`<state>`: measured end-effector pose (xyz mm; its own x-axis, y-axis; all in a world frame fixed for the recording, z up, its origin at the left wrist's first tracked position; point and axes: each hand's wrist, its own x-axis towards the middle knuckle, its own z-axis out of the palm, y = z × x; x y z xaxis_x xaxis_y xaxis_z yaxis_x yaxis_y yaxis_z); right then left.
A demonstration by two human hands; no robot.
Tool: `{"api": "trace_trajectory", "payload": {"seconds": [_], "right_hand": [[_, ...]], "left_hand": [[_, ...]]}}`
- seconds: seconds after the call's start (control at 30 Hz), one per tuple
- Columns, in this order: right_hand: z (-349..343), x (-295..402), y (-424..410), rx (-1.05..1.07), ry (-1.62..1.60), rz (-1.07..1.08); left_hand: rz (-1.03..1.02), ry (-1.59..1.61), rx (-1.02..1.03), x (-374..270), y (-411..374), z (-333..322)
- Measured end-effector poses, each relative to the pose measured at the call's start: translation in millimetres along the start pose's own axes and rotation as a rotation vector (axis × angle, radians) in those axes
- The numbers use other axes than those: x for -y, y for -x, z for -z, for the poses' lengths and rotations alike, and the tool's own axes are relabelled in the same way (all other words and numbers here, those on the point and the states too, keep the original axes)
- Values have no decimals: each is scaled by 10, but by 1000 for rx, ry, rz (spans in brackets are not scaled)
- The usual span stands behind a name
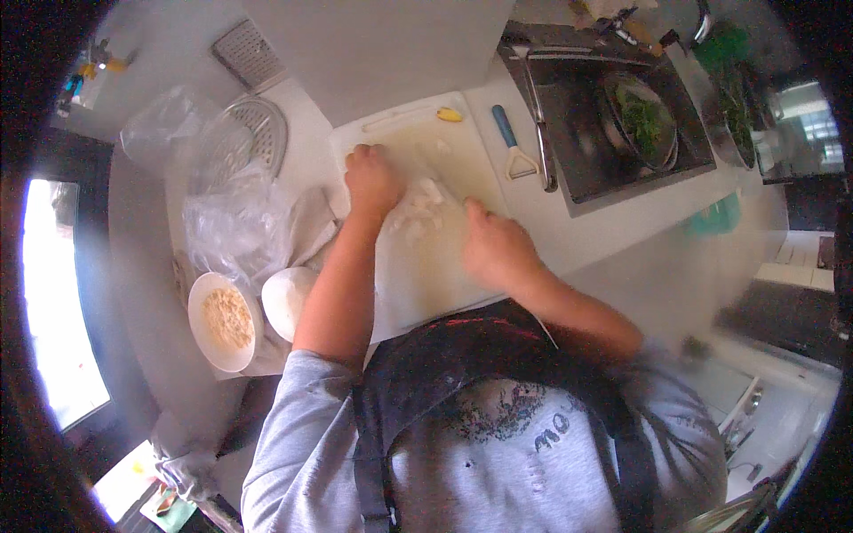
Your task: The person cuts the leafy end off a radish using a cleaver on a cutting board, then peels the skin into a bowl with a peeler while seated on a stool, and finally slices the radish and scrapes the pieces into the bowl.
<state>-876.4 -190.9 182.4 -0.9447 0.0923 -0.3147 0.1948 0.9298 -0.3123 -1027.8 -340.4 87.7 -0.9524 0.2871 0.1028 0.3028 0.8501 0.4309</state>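
Observation:
A white cutting board [416, 286] lies before me, with pale cut pieces [426, 196] heaped near its middle. My left hand [373, 176] rests on the board's left side, knuckles up and fingers curled; what is under them is hidden. On the right side of the board, my right hand [500, 250] is curled like a fist with the thumb forward. Blur hides whether it grips a tool. A small yellow piece [449, 114] sits at the board's far edge. Right of the board lies a Y-shaped peeler [514, 143] with a blue handle.
A sink [573, 146] at the right holds a round vessel of green leaves [640, 120]. At the left are a bowl of beige bits [226, 320], a white bowl [286, 300], clear plastic bags [233, 226], a cloth [313, 223] and a perforated metal disc [266, 133].

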Motion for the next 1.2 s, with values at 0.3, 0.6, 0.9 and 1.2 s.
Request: {"api": "trace_trajectory", "payload": {"seconds": [0.3,0.6,0.9,1.2], "right_hand": [[-71,-236,-242,-37,147,35],[-378,-739,-134,-210,-575,-48],[-419,-453,-229,49,-829,-269],[-652,-323,-424,183,-668,6]], "left_hand": [[-152,319,21,-141,531,177],[-93,66,68,-83,898,166],[-52,176,-171,-310,818,-112],[65,288,-306,-497,721,-154]]}}
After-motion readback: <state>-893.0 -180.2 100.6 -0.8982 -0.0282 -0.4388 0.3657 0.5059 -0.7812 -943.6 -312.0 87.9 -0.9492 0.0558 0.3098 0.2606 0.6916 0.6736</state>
